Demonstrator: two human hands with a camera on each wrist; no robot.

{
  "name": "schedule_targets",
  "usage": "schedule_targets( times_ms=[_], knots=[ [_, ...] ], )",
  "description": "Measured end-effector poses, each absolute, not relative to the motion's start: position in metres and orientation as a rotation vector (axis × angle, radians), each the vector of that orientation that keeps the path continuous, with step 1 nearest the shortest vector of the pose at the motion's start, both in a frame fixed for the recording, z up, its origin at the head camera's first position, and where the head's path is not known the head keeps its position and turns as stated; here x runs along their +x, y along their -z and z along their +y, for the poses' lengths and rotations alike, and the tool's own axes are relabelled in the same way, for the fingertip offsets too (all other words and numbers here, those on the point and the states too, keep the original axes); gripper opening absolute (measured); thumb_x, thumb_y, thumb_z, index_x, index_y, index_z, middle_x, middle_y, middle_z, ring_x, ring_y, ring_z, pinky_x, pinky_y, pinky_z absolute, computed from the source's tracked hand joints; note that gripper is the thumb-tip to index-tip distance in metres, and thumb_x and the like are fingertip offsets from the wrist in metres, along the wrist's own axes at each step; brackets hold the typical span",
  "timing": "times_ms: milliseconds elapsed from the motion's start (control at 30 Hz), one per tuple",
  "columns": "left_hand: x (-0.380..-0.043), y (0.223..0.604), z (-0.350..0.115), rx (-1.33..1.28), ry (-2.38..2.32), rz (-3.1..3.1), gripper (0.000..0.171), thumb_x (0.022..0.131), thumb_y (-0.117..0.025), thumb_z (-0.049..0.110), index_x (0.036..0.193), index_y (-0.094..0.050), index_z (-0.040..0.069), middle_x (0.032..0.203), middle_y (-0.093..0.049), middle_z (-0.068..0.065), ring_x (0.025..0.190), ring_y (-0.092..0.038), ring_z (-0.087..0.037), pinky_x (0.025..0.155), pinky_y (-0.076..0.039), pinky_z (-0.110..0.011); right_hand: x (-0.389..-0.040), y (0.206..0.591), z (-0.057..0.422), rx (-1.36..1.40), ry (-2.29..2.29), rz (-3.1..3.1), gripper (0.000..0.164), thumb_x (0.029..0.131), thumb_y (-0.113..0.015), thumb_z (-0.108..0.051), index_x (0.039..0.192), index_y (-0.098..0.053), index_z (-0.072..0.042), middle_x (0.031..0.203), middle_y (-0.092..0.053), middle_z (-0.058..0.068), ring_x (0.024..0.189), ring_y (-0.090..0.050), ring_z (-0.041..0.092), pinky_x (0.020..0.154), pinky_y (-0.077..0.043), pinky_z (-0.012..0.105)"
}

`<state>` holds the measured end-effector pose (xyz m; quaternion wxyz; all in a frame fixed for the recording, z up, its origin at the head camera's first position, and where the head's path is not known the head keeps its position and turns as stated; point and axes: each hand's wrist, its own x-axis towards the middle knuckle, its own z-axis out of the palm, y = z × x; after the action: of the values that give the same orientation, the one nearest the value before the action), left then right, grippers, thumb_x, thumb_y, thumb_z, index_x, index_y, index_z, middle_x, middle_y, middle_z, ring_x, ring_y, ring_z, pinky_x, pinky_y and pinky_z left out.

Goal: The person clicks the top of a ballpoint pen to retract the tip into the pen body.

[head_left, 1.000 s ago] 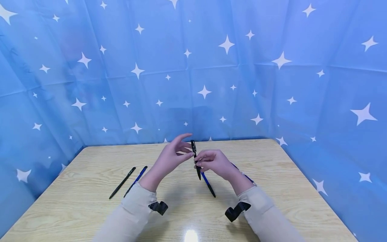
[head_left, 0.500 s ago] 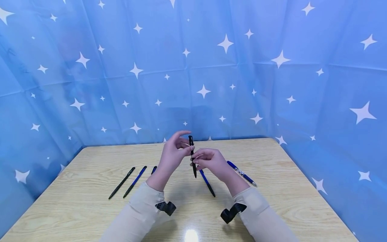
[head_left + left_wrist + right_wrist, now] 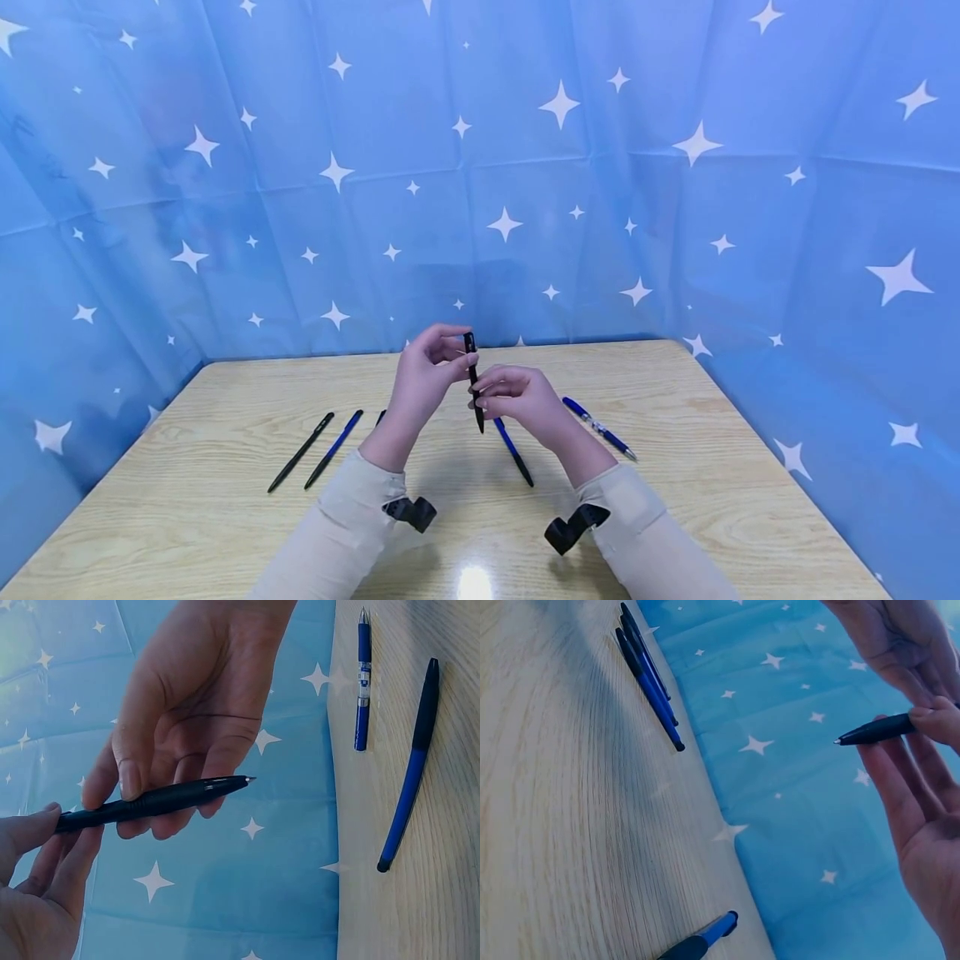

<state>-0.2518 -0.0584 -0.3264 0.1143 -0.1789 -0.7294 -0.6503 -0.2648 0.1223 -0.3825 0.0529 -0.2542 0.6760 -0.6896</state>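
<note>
A black ballpoint pen (image 3: 473,373) is held above the table, nearly upright in the head view. The left hand (image 3: 427,371) pinches its upper end between thumb and fingers. Lower on the barrel, the right hand (image 3: 521,396) grips it with thumb and fingertips. In the left wrist view the pen's small metal point sticks out past the right hand's fingers. Below the hands, a blue pen with a black grip (image 3: 513,452) lies on the table. A blue pen with a patterned, partly clear barrel (image 3: 600,429) lies beside the right forearm.
On the left of the wooden table (image 3: 225,467) lie a black pen (image 3: 300,454) and a blue and black pen (image 3: 333,450), side by side. Another pen's end (image 3: 381,417) shows behind the left wrist. A blue star-patterned curtain (image 3: 420,208) hangs behind the table.
Both hands have shifted slightly left and up with the black pen, which stands more upright. The patterned blue pen and the pen end by the left wrist have come into view.
</note>
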Motion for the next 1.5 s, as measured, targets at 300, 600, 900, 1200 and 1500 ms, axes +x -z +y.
schedule_targets(
  times_ms=[300, 600, 900, 1200, 1500],
  knots=[
    [-0.249, 0.327, -0.058, -0.533, 1.945, -2.103, 0.032, 0.089, -0.069, -0.001, 0.119, -0.067, 0.011, 0.098, -0.064, -0.013, 0.087, -0.068, -0.026, 0.075, -0.058, -0.035, -0.266, 0.383, 0.122, -0.744, 2.162, 2.037, 0.017, 0.087, -0.072, -0.002, 0.103, -0.071, 0.003, 0.112, -0.066, 0.016, 0.091, -0.069, 0.026, 0.077, -0.057, 0.044],
    [-0.249, 0.331, -0.056, -0.572, 1.975, -2.072, 0.03, 0.09, -0.067, -0.001, 0.119, -0.064, 0.009, 0.098, -0.061, -0.012, 0.091, -0.069, -0.024, 0.077, -0.057, -0.034, -0.263, 0.382, 0.122, -0.706, 2.193, 2.014, 0.016, 0.086, -0.072, 0.001, 0.102, -0.072, 0.001, 0.108, -0.068, 0.013, 0.087, -0.069, 0.026, 0.076, -0.057, 0.043],
    [-0.248, 0.329, -0.055, -0.573, 1.975, -2.061, 0.029, 0.091, -0.067, 0.001, 0.119, -0.063, 0.009, 0.101, -0.059, -0.013, 0.094, -0.069, -0.023, 0.079, -0.057, -0.033, -0.257, 0.376, 0.124, -0.718, 2.182, 2.034, 0.016, 0.087, -0.069, 0.003, 0.102, -0.072, 0.001, 0.113, -0.066, 0.013, 0.089, -0.069, 0.025, 0.076, -0.058, 0.041],
    [-0.245, 0.333, -0.054, -0.58, 1.965, -2.047, 0.03, 0.09, -0.068, 0.001, 0.119, -0.063, 0.007, 0.1, -0.06, -0.013, 0.094, -0.068, -0.023, 0.079, -0.057, -0.033, -0.253, 0.373, 0.125, -0.769, 2.142, 2.031, 0.018, 0.087, -0.07, 0.004, 0.105, -0.07, 0.008, 0.116, -0.064, 0.013, 0.091, -0.069, 0.025, 0.076, -0.058, 0.04],
    [-0.247, 0.336, -0.053, -0.624, 2.002, -1.976, 0.03, 0.091, -0.066, 0.001, 0.12, -0.058, 0.001, 0.102, -0.063, -0.016, 0.093, -0.068, -0.024, 0.079, -0.057, -0.035, -0.252, 0.365, 0.128, -0.787, 2.071, 2.13, 0.02, 0.086, -0.07, 0.005, 0.105, -0.07, 0.01, 0.12, -0.062, 0.013, 0.094, -0.068, 0.023, 0.077, -0.057, 0.04]
  ],
)
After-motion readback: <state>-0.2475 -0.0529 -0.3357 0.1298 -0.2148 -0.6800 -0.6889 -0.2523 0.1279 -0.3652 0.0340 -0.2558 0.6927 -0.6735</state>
